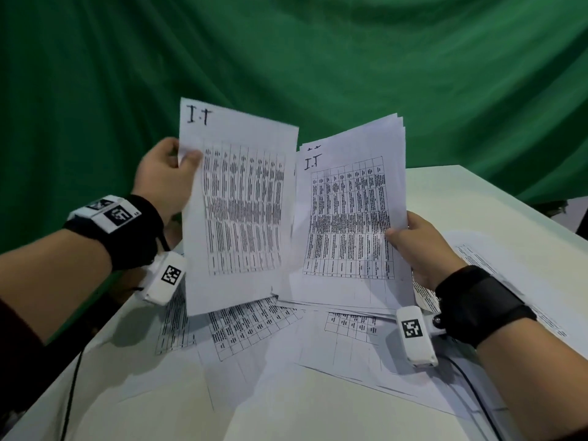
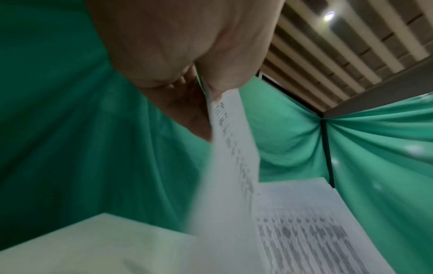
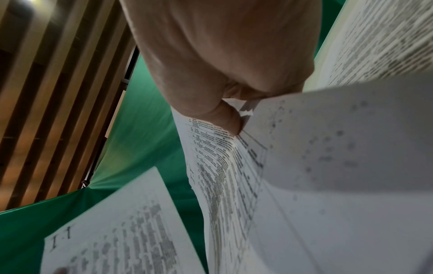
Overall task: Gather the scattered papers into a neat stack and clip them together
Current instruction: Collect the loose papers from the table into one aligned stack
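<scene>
My left hand (image 1: 178, 167) pinches the left edge of a single printed sheet (image 1: 241, 202) marked "I.T", held upright above the table. In the left wrist view that sheet (image 2: 232, 166) runs edge-on from my thumb and fingers. My right hand (image 1: 410, 240) grips a bundle of several printed sheets (image 1: 346, 218) by its right edge, thumb on the front page; the bundle (image 3: 234, 166) fans slightly at the top. The two lots hang side by side, their inner edges nearly touching. More printed sheets (image 1: 254, 326) lie scattered and overlapping on the table below. No clip is visible.
The white table (image 1: 445, 192) ends at a left edge near my left forearm and at a far right edge. A green cloth backdrop (image 1: 286, 58) hangs behind. Black cables (image 1: 471, 383) trail from the wrist cameras across the papers.
</scene>
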`<state>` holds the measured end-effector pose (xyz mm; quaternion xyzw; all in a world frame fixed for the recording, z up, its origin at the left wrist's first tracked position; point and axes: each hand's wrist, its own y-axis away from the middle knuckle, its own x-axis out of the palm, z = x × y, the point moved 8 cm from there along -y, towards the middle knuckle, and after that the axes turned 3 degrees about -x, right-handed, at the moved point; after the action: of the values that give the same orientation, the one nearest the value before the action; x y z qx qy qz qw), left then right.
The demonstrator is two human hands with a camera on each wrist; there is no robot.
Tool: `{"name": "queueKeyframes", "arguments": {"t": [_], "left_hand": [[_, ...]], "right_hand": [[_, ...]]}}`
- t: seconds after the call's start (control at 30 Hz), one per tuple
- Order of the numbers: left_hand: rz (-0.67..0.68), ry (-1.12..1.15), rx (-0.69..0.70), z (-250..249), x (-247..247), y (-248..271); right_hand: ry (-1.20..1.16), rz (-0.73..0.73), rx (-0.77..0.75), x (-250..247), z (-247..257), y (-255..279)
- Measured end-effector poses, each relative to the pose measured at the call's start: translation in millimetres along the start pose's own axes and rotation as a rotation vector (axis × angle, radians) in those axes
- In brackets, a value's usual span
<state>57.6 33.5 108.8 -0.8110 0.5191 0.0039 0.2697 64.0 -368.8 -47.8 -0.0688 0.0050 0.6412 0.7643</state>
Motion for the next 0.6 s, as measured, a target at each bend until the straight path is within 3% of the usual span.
{"name": "queueKeyframes", "arguments": {"t": [0.17,0.4,0.6], "left_hand": [[-0.050,-0.009,0.125,-37.1,-19.3,-8.3],[0.106,0.109,-0.063,-37.3,9.4,-9.3],[0.216,0.010,-0.160,6.5,72.8,13.0]], "right_hand": [[-0.029,-0.006,-0.006,0.7,0.8,-1.3],[-0.186,0.046,0.041,7.5,-2.4,-0.7],[-0.258,0.307,0.067,32.5,2.9,7.4]]}}
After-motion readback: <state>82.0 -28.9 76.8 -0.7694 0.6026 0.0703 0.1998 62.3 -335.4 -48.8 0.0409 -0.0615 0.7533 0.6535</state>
